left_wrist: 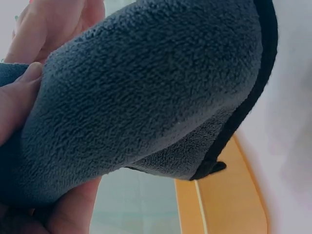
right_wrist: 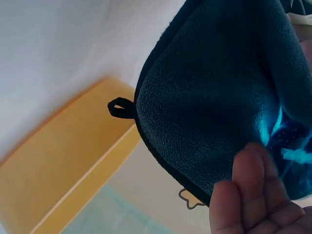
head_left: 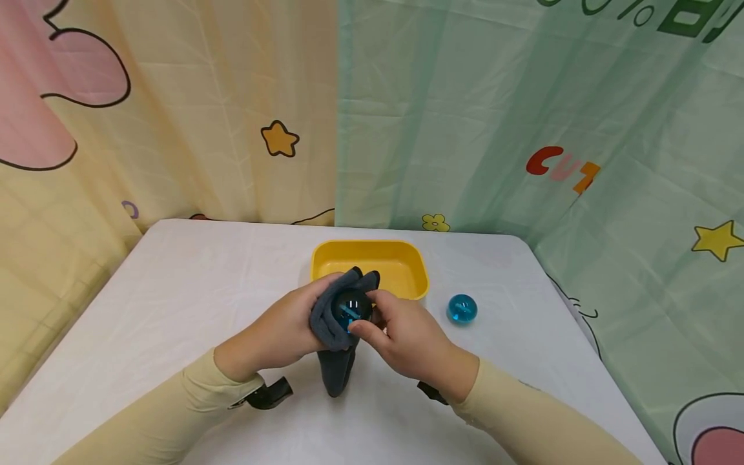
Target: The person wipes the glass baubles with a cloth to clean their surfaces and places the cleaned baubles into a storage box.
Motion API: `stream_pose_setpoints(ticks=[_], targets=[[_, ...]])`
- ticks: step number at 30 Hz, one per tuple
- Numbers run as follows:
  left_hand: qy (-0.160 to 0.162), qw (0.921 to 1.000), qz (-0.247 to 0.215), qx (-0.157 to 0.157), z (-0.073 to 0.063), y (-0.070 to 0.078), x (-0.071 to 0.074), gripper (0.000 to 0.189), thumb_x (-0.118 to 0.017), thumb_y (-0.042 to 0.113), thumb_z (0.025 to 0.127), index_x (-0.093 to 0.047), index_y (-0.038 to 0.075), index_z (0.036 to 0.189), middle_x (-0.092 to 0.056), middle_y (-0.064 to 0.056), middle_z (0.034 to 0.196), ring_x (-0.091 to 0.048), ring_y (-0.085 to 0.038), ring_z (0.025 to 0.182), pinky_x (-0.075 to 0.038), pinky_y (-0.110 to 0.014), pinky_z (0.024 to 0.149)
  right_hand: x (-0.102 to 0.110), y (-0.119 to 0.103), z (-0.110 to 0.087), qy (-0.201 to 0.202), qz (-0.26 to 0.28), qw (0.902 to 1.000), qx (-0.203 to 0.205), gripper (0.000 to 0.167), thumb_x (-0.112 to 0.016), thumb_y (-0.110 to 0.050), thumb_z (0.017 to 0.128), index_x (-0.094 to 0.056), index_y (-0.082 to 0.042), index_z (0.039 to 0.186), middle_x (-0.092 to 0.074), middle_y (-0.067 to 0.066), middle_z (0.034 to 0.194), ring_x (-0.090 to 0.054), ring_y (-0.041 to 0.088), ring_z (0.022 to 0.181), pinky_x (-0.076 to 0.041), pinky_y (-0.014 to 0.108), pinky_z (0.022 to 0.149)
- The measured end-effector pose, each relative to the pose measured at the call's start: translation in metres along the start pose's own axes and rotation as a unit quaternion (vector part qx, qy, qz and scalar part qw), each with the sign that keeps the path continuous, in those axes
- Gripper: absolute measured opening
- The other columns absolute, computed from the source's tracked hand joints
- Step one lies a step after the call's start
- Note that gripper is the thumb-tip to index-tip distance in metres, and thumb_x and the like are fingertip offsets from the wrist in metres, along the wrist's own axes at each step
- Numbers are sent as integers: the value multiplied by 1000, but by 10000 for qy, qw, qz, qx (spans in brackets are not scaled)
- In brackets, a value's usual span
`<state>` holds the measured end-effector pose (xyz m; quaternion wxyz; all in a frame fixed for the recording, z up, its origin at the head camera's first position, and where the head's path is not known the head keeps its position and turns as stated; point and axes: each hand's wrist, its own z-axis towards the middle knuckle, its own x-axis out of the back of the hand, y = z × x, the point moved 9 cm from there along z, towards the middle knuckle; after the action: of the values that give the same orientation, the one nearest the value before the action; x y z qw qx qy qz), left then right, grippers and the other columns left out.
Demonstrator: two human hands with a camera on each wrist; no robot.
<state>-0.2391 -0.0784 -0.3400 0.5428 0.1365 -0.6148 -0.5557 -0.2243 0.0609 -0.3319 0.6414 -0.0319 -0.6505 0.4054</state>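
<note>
cloth of black-edged dark grey plush [head_left: 324, 326] is gripped by the left hand [head_left: 290, 323], partly around a clear blue glassy ball [head_left: 351, 307] pinched by the right hand [head_left: 409, 332], above the counter [head_left: 221, 278], before the yellow rectangular tray [head_left: 403, 268] toward the far edge. through a loosened pinch, the smooth ball could be dropped.

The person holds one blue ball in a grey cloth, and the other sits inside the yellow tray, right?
Not quite: the other blue ball lies on the table beside the yellow tray, as the head view shows. The rest holds.
</note>
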Motion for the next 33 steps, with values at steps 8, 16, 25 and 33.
stream_pose_setpoints(ticks=[8, 16, 25, 33], targets=[[2, 9998, -193, 40, -2, -3, 3, 80, -90, 22, 86, -48, 27, 154, -62, 6, 147, -62, -19, 129, -53, -50, 112, -2, -17, -2, -296, -1069, 9899, 882, 76, -73, -27, 101, -32, -15, 163, -73, 4, 130, -72, 17, 107, -60, 35, 99], [-96, 9992, -360, 139, -3, -1, 3, 83, -90, 20, 85, -47, 25, 155, -60, 3, 150, -61, -21, 131, -54, -49, 110, 0, -20, -4, -160, -1386, 9841, 1096, 70, -74, -24, 100, -37, -7, 158, -77, 3, 105, -70, 14, 86, -62, 27, 84], [-101, 9996, -276, -54, -1, 3, 0, 75, -90, 22, 86, -51, 28, 150, -66, 8, 140, -64, -16, 123, -53, -49, 111, -6, 3, -2, -350, 824, 9952, -401, 55, -67, -36, 104, -46, -2, 142, -63, -6, 70, -49, 10, 58, -45, 24, 53], [-56, 9999, -109, -84, -1, 1, 2, 78, -90, 24, 86, -49, 28, 153, -64, 8, 144, -64, -15, 126, -51, -50, 113, -2, -7, -4, -121, 145, 9998, 89, 65, -71, -37, 102, -44, -6, 152, -75, 3, 119, -71, 11, 95, -61, 26, 86]])
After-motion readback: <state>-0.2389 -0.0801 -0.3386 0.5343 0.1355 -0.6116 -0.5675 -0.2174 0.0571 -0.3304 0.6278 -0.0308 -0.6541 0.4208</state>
